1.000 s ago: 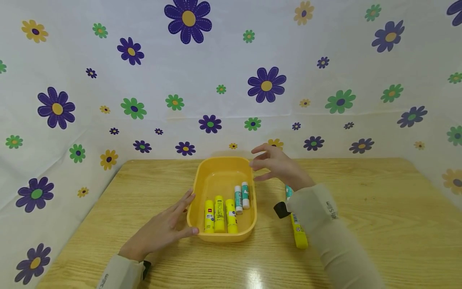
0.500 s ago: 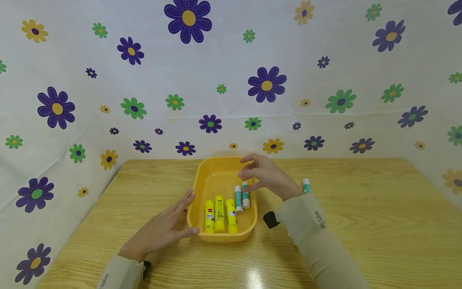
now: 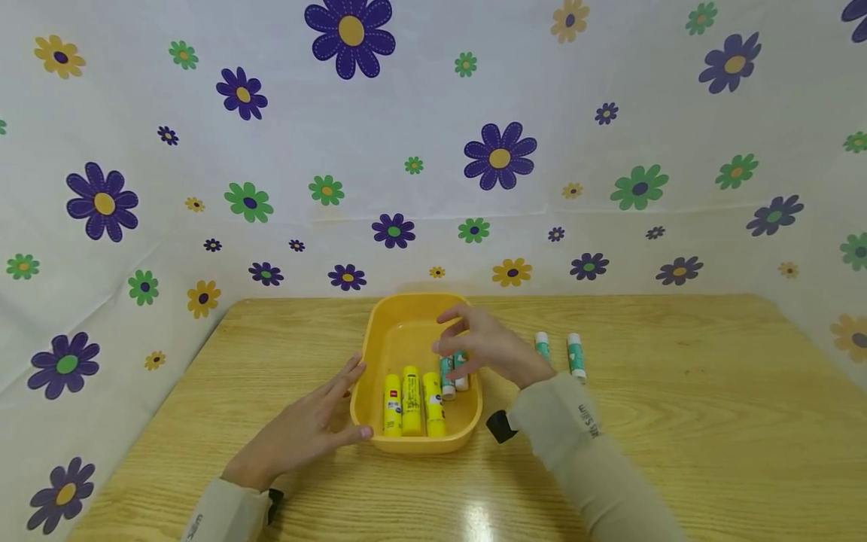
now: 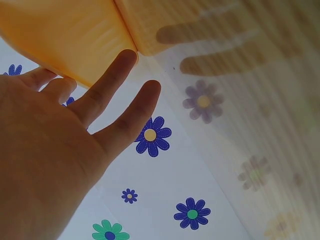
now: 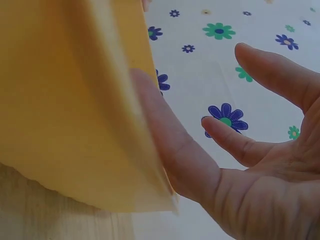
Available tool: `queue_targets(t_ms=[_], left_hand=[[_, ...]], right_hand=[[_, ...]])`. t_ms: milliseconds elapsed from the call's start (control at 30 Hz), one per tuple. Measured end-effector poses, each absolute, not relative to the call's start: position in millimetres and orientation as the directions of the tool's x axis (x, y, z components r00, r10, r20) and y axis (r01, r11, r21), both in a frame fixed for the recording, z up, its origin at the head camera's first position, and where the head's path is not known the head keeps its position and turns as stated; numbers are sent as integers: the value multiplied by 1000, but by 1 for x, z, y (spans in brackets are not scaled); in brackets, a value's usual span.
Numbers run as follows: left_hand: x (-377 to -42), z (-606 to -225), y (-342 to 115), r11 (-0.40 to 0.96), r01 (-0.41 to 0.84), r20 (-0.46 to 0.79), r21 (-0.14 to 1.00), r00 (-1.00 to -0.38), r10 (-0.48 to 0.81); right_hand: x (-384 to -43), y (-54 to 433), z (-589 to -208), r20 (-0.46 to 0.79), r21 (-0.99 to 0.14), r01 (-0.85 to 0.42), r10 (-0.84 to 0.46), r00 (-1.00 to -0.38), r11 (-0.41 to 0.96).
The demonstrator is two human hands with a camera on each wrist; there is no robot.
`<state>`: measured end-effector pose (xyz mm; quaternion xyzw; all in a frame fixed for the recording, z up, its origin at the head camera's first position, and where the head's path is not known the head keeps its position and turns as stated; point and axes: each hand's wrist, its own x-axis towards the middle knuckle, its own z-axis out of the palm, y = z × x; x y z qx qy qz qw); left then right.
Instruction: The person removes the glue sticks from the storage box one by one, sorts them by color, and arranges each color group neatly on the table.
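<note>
A yellow plastic tray [image 3: 430, 446] stands on the table, seen in the head view. Three yellow glue sticks [image 3: 411, 403] lie side by side at its near end. Two teal-and-white glue sticks [image 3: 448, 374] are beside them, partly covered by my right fingers. My left hand [image 3: 298, 433] rests along the tray's left side, fingers extended and thumb at the near corner. Over the tray's right part hovers my right hand [image 3: 494, 348], fingers loosely bent. The right wrist view shows its thumb over the tray rim [image 5: 150, 100] and nothing between the spread fingers.
Right of the tray, two more teal-and-white glue sticks [image 3: 576, 357] lie on the wooden table [image 3: 698, 421], one partly behind the right sleeve [image 3: 569, 429]. A white flower-patterned cloth [image 3: 413, 113] hangs behind and at both sides.
My right hand has moved left and toward me, from the tray's right edge to over its inside. Teal glue sticks beyond the sleeve have come into sight; a yellow one there is now hidden.
</note>
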<state>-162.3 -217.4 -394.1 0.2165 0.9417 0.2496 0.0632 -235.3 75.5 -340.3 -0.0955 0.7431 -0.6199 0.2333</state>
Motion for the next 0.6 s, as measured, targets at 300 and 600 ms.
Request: queue_targets(t_ms=[300, 600], left_hand=[[-162, -393, -217, 793, 365, -26, 488, -902, 431], [-162, -394, -216, 794, 352, -32, 496, -906, 422]], right_hand=[[-227, 65, -348, -249, -958, 154, -436, -865, 242], [-224, 61, -348, -279, -938, 145, -436, -856, 316]])
